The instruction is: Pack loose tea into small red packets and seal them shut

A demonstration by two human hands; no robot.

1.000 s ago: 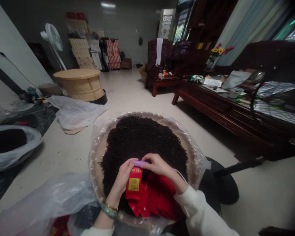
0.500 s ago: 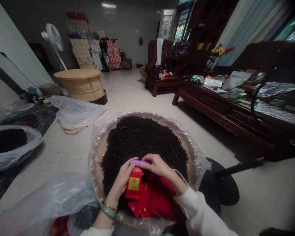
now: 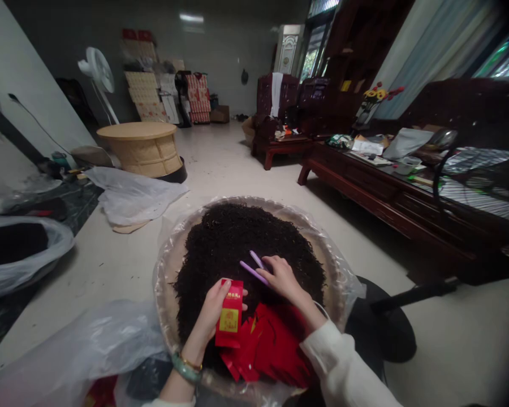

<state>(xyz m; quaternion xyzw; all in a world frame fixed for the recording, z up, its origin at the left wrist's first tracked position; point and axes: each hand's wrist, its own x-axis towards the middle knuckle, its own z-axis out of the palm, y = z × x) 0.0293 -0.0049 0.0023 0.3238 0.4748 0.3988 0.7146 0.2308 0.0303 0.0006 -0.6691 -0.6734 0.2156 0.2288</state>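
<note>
A round tray (image 3: 165, 265) lined with clear plastic holds a big heap of dark loose tea leaves (image 3: 237, 237). My left hand (image 3: 214, 308) is closed on a small red packet (image 3: 229, 314) with a yellow label, held upright over the near part of the heap. My right hand (image 3: 282, 277) grips purple tongs (image 3: 254, 267), their tips spread and resting on the leaves just beyond the packet. A pile of more red packets (image 3: 275, 345) lies on the tray's near edge under my right wrist.
A crumpled plastic sheet (image 3: 68, 350) lies at lower left. A plastic-lined tub (image 3: 21, 249) of dark leaves sits far left. A round wicker stand (image 3: 142, 147) and a fan (image 3: 97, 73) stand behind. A long dark wooden table (image 3: 407, 192) runs along the right.
My right hand has moved away from the packet's mouth, up and right onto the leaf heap, and the tongs now point outward with tips apart. The left hand keeps the packet.
</note>
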